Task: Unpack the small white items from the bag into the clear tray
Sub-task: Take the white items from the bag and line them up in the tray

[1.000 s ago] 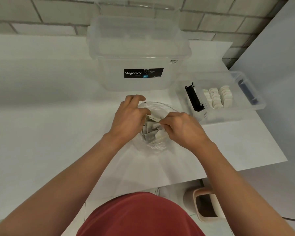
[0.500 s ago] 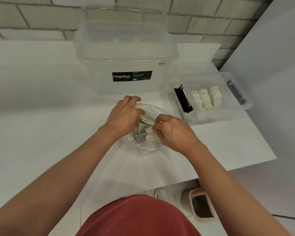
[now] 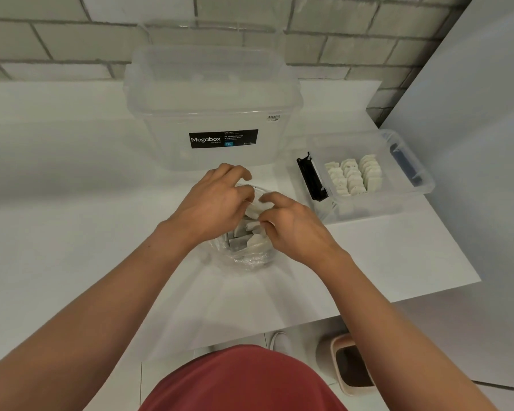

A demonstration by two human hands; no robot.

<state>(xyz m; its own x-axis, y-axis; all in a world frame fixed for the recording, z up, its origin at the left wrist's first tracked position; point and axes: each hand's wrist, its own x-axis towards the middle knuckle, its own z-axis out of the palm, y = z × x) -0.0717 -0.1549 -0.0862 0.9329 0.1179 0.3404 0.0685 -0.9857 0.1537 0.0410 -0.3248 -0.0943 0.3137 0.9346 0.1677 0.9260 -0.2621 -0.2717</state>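
- Both hands are working at the mouth of the bag (image 3: 244,259). The right hand (image 3: 294,226) pinches one white piece (image 3: 260,206) between thumb and forefinger at the rim. The left hand (image 3: 211,203) has its fingers curled over the far edge of the bag, gripping the plastic to hold the mouth open.
- Compared with a second ago, the right hand has shifted from digging among the pieces to closing on a single one near the top. The left hand has barely moved.
- More white items (image 3: 254,241) lie jumbled inside the bag, below the pinched one, so unpacking is far from finished.
- The bag sits on the white table (image 3: 72,232), just in front of the large Megabox container (image 3: 214,114).
- To the right, apart from the bag, the clear tray (image 3: 368,209) holds three neat rows of white items (image 3: 353,176). That count looks unchanged.
- My judgement: the piece is ready to be lifted out and carried right to the tray. The thin plastic may cling and drag along.
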